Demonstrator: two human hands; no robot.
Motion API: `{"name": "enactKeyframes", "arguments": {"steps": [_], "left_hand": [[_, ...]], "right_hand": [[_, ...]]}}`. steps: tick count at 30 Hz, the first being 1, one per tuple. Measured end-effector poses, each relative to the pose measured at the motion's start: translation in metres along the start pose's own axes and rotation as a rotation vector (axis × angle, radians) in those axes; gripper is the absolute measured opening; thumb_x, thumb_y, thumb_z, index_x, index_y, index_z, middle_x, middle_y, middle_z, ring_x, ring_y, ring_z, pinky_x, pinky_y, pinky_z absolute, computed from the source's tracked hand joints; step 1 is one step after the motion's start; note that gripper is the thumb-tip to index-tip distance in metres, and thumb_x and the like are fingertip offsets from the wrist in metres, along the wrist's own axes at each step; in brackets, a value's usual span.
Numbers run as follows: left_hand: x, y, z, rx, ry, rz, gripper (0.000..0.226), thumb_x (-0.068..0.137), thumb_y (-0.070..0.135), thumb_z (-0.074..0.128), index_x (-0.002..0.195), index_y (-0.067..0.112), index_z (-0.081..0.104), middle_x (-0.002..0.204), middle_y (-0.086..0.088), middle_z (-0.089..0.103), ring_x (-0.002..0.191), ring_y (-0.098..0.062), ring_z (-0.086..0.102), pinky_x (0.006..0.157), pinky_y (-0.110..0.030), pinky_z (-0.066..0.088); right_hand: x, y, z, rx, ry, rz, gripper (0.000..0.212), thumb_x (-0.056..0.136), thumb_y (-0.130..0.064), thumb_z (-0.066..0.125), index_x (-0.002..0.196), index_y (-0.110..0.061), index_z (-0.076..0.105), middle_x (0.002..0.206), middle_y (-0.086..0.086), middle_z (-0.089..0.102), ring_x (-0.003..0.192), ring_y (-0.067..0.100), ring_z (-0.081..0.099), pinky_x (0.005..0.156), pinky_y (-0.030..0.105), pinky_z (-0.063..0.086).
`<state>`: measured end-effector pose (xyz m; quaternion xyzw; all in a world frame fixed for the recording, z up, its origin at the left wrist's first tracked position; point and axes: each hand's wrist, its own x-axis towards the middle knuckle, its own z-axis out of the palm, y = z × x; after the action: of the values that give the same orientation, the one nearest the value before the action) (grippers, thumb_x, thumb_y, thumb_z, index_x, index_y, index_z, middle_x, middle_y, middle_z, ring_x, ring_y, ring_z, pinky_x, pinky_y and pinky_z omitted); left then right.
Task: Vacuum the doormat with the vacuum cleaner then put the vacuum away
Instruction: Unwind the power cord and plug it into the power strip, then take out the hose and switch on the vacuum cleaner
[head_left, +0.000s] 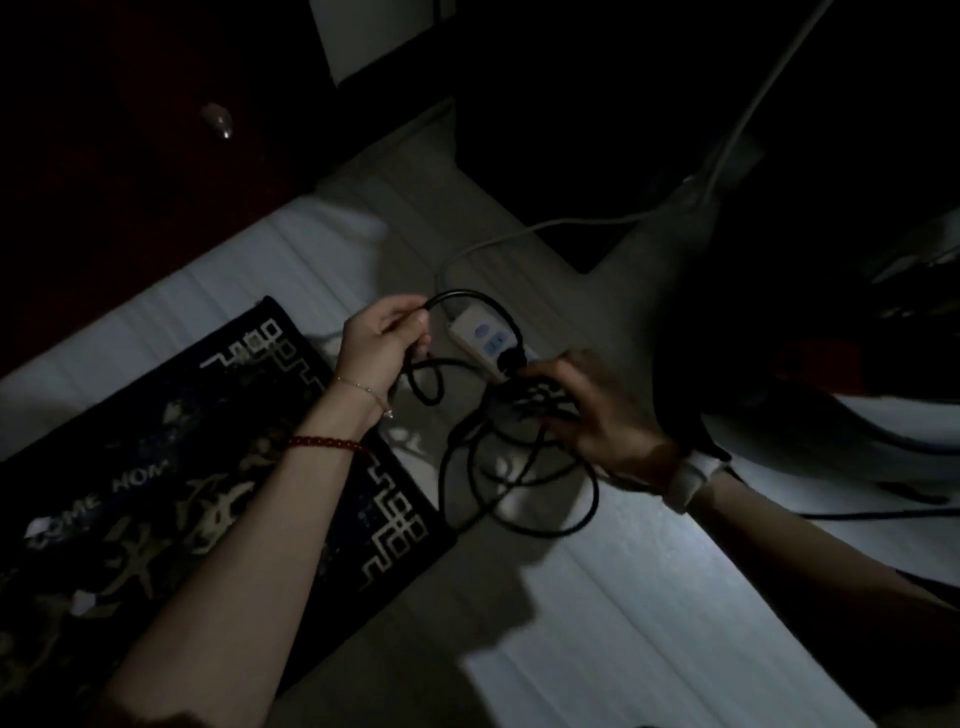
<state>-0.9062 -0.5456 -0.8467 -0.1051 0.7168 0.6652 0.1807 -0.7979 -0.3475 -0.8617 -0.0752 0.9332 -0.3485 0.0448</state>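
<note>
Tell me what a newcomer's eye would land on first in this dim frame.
The two hands at centre: the left hand pinches a loop of black cord, and the right hand holds the coiled part by a white power strip on the floor. At lower left lies the dark patterned doormat.

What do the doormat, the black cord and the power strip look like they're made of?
Doormat: likely woven pile fabric, matte, with a pale patterned border. Black cord: probably rubber- or plastic-sheathed, smooth, bending in loose loops. Power strip: seemingly hard white plastic, slightly glossy.
</note>
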Motion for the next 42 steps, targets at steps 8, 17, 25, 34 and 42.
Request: {"name": "enactKeyframes", "arguments": {"steps": [8,17,25,34,42], "left_hand": [[0.022,0.054,0.047,0.831,-0.019,0.643,0.064,0.084,0.057,0.028,0.139,0.026,0.038,0.147,-0.001,0.036,0.136,-0.023,0.028,0.108,-0.035,0.023],[0.036,-0.006,0.073,1.258,-0.399,0.109,0.056,0.095,0.052,0.019,0.143,0.041,-0.010,0.156,0.006,-0.016,0.142,-0.026,-0.016,0.112,-0.056,0.001],[-0.036,0.066,0.064,1.087,-0.166,0.221,0.054,0.095,0.037,0.037,0.145,0.025,0.020,0.156,-0.004,0.005,0.143,-0.026,0.006,0.114,-0.053,0.009],[-0.227,0.238,0.027,0.824,-0.088,0.261,0.049,0.087,0.037,0.040,0.120,0.005,0.057,0.123,-0.015,0.056,0.113,-0.031,0.054,0.094,-0.038,0.044],[-0.337,0.372,0.053,0.759,-0.236,0.160,0.034,0.091,0.014,0.051,0.124,0.008,0.054,0.126,-0.011,0.053,0.119,-0.025,0.048,0.095,-0.024,0.034]], "right_hand": [[0.070,0.016,-0.051,-0.092,0.724,0.398,0.055,0.076,0.009,0.053,0.128,-0.009,0.050,0.113,0.027,0.047,0.109,0.040,0.040,0.088,0.027,0.029],[0.066,0.035,-0.025,-0.307,0.194,0.714,0.074,0.093,-0.025,0.046,0.147,-0.019,-0.005,0.156,0.015,-0.010,0.143,0.033,-0.004,0.113,0.051,0.012],[0.031,-0.033,-0.067,-0.095,0.332,0.591,0.064,0.084,-0.032,0.020,0.134,0.003,0.041,0.141,0.028,0.038,0.133,0.043,0.032,0.111,0.048,0.028],[-0.075,-0.231,-0.222,0.092,0.165,0.669,0.047,0.090,-0.022,0.038,0.132,-0.003,0.046,0.131,0.018,0.050,0.123,0.033,0.044,0.105,0.036,0.034],[-0.150,-0.327,-0.370,0.167,0.262,0.828,0.043,0.093,-0.008,0.044,0.135,-0.008,0.041,0.133,0.014,0.047,0.114,0.031,0.052,0.095,0.036,0.042]]}}
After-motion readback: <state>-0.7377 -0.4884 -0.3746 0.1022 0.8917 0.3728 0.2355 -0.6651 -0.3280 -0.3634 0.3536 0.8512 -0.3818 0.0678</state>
